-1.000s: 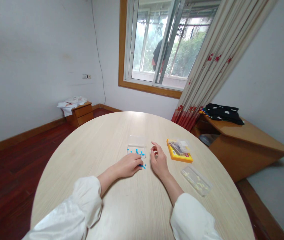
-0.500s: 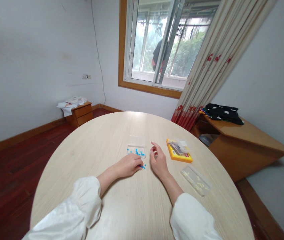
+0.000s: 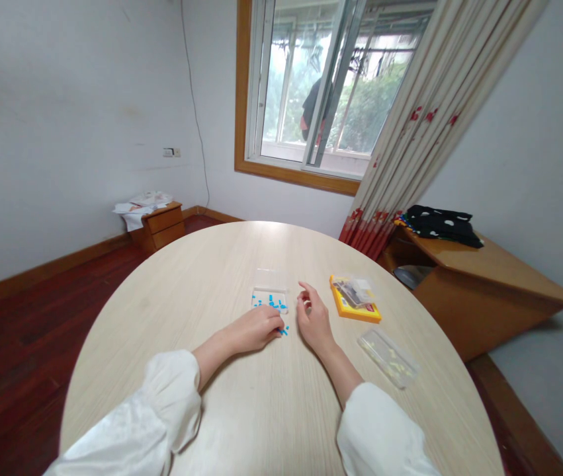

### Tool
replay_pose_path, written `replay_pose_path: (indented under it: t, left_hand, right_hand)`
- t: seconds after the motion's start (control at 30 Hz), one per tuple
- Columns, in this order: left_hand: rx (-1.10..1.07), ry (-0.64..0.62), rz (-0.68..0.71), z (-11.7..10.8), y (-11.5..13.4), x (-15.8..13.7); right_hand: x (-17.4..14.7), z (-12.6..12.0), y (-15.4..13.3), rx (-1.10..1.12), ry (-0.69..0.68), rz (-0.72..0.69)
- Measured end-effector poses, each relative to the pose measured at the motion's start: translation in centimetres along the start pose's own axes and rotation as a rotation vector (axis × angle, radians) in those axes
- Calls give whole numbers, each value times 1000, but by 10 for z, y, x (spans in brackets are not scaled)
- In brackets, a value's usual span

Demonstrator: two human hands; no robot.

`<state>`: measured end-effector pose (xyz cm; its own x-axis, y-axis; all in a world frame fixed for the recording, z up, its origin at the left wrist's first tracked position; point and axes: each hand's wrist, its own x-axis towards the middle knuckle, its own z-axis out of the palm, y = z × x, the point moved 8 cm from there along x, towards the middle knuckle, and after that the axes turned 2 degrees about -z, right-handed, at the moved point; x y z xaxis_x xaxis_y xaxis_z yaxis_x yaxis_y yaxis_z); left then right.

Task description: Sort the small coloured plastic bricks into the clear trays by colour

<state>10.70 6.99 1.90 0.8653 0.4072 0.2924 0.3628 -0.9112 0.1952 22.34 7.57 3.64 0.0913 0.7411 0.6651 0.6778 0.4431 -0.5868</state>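
Note:
Small blue pieces [image 3: 286, 330] lie loose on the pale round table [image 3: 202, 291], at the fingertips of my left hand [image 3: 256, 328]. Its fingers are curled down and closed; what they may pinch is hidden beneath them. Just beyond stands a shallow clear plastic box [image 3: 264, 291] with its lid open, holding several blue pieces. To the right, my right hand [image 3: 315, 321] rests side-down on the table, index finger stretched out and fingers apart. I see nothing held in it.
Right of my right hand lies a yellow box [image 3: 355, 315] with a clear case [image 3: 358, 291] on top. Nearer stands a clear box [image 3: 389, 358] with pale yellow pieces. A wooden desk [image 3: 479, 277] and a small cabinet [image 3: 165, 221] stand beyond the table.

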Motion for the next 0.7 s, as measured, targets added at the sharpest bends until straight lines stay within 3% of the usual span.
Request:
replay_pose_path:
  t: [0.37, 0.53, 0.7]
  left_hand:
    - [-32, 89, 13, -6, -1, -2]
    - [1, 285, 5, -25, -2, -4]
    - [16, 487, -109, -41, -19, -12]
  right_hand:
    - [0, 0, 0, -2, -9, 6]
    - [-1, 1, -1, 2, -27, 3]
    - [-1, 2, -1, 1, -32, 4]
